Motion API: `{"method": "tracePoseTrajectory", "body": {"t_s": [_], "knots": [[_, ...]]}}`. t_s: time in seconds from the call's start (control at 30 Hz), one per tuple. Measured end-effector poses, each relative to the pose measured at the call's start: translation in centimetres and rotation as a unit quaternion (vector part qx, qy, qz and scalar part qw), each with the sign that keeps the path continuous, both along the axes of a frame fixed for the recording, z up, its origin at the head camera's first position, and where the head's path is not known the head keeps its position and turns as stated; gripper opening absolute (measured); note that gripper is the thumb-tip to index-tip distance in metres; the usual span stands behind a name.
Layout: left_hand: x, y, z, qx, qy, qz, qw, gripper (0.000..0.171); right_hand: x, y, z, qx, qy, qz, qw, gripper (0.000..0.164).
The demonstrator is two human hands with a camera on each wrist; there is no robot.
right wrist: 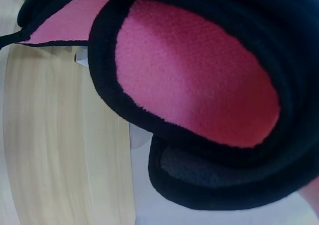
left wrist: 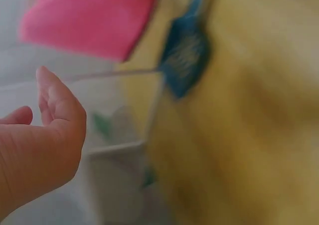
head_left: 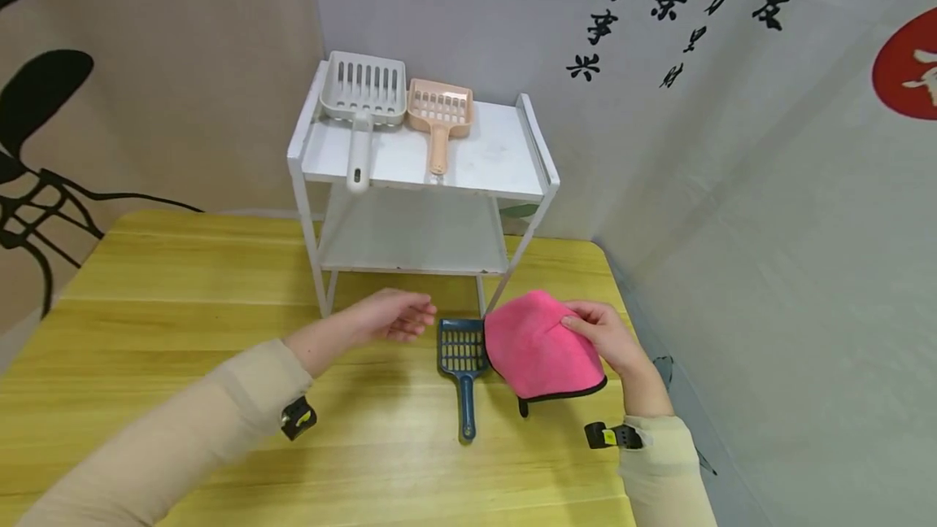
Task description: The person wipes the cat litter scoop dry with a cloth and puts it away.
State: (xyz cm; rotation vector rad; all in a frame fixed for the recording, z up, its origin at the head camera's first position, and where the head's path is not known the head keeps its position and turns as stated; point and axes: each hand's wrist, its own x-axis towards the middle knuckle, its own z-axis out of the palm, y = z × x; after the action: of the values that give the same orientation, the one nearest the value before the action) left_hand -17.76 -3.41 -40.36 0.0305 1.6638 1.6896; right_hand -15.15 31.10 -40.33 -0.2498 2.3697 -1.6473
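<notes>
The pink cloth, edged in black, hangs peaked from the right hand, which pinches it between thumb and fingers near its upper right. Just to the cloth's left, the blue scoop lies on the yellow table. Its long axis runs nearly straight away from the person: slotted head toward the white stand, handle toward the person. The cloth's left edge meets the right side of the scoop's head in the head view; whether the two touch cannot be told.

The left hand is the nearer to the scoop. Its fingers, loosely curved and holding nothing, point right, just beside the head's upper left corner. From this hand the handle lies to the right and nearer the person, while the right hand sits beyond the cloth.

Behind, on the stand's upper shelf, rest a light grey scoop and a peach scoop side by side, handles facing forward; the grey one is larger. Farther out, black characters and a red disc mark the pale backdrop.
</notes>
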Motion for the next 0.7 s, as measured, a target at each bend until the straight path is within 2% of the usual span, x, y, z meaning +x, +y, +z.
{"method": "tracePoseTrajectory", "body": {"t_s": [0.17,0.3,0.37,0.5,0.7], "knots": [[2.5,1.4,-6.2,0.003,-0.059,0.012,0.9982,0.029,0.2,0.6,-0.1,-0.014,-0.001,-0.008,1.000,0.032],[4.4,2.6,-9.7,0.002,-0.089,0.020,0.9958,0.036,0.3,0.9,-0.4,-0.038,0.006,-0.019,0.999,0.021],[5.1,3.1,-11.0,0.002,-0.096,0.028,0.9950,0.039,0.3,0.9,-0.6,-0.047,0.009,-0.019,0.999,0.026],[6.1,4.3,-12.6,-0.002,-0.097,0.042,0.9944,0.037,0.3,1.0,-1.0,-0.051,0.009,-0.012,0.999,0.029],[6.8,6.1,-14.3,0.030,-0.083,0.019,0.9959,0.047,0.3,1.1,-1.5,-0.057,0.006,-0.011,0.998,0.022]]}}
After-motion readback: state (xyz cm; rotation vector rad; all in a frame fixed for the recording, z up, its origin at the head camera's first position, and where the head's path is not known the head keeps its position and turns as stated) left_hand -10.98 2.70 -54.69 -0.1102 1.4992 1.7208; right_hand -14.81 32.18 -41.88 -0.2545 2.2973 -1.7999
